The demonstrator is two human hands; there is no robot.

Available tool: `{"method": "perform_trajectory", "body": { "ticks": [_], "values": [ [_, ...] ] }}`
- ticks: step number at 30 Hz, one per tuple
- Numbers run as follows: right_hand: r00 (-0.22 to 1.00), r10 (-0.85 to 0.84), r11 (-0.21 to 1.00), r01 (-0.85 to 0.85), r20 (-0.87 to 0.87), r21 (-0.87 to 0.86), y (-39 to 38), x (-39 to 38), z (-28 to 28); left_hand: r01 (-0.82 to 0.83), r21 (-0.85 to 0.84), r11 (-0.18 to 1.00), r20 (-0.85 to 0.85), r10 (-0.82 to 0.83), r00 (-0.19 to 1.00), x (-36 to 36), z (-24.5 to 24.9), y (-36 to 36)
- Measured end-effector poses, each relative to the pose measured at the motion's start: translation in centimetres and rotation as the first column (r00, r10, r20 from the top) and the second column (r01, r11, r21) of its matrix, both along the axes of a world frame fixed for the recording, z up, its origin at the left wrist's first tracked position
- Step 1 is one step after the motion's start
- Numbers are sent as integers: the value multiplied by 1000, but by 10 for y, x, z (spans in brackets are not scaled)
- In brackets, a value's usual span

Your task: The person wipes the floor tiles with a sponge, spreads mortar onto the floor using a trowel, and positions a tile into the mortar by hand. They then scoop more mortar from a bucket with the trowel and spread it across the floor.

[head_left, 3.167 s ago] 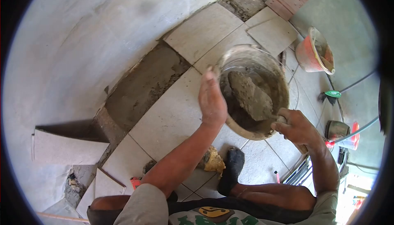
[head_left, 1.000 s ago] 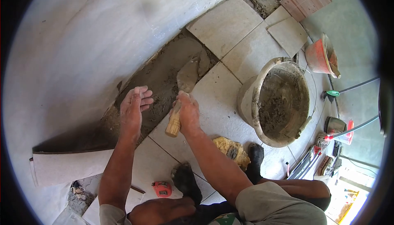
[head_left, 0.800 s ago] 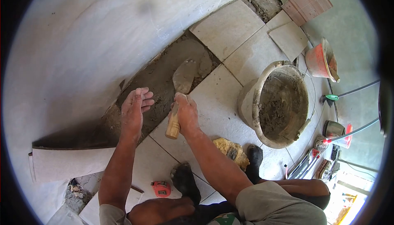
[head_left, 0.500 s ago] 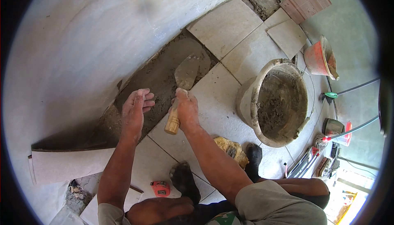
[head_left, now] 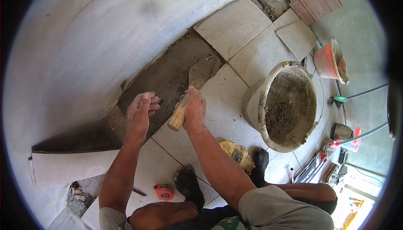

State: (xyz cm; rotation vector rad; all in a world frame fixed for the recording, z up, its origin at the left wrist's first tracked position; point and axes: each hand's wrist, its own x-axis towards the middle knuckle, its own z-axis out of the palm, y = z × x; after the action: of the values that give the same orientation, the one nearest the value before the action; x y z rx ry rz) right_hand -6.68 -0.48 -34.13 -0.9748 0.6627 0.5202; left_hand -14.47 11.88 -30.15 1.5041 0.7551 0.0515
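Near the middle of the frame, the right hand (head_left: 194, 106) was closed around the wooden handle of a trowel (head_left: 200, 74). Its blade lay flat on the strip of wet mortar (head_left: 166, 77) beside the wall. Just left of it, the left hand (head_left: 140, 111) was over the mortar's edge, fingers loosely curled and holding nothing. A mortar-caked bucket (head_left: 253, 100) stood on the tiles (head_left: 228, 24) at right. A yellow sponge (head_left: 231, 150) and an orange tape measure (head_left: 164, 192) lay lower down.
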Motion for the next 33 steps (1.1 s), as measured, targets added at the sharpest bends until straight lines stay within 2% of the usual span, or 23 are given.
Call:
{"method": "perform_trajectory", "body": {
  "ticks": [5,8,16,26,28,29,31,32,33],
  "values": [
    [1000,7,1000,-7,26,22,3,-1,0,-6,18,1000,0,6,1000,1,-2,-3],
    [997,-77,997,78,-31,15,5,8,-3,13,21,1000,-15,-13,1000,1,-4,-5],
    [991,-114,977,124,-70,173,9,8,12,29,38,999,-42,-28,999,1,-11,-7],
    [973,-192,945,219,-129,244,19,23,21,66,106,992,-60,-60,996,-1,-21,-7],
    [999,-53,988,54,-8,141,17,17,12,60,120,991,-63,-53,997,-2,-26,-5],
    [998,-55,989,56,-11,139,16,10,5,59,76,995,-50,-55,997,-2,-28,-4],
    [958,155,980,-118,240,-163,13,-3,-1,59,25,998,-39,-58,998,-1,-27,-6],
    [958,157,979,-119,239,-165,11,-8,-3,53,34,998,-47,-51,998,1,-22,-7],
    [980,103,985,-77,169,-154,10,-10,6,46,46,998,-56,-43,997,2,-19,-7]
  ]
}}
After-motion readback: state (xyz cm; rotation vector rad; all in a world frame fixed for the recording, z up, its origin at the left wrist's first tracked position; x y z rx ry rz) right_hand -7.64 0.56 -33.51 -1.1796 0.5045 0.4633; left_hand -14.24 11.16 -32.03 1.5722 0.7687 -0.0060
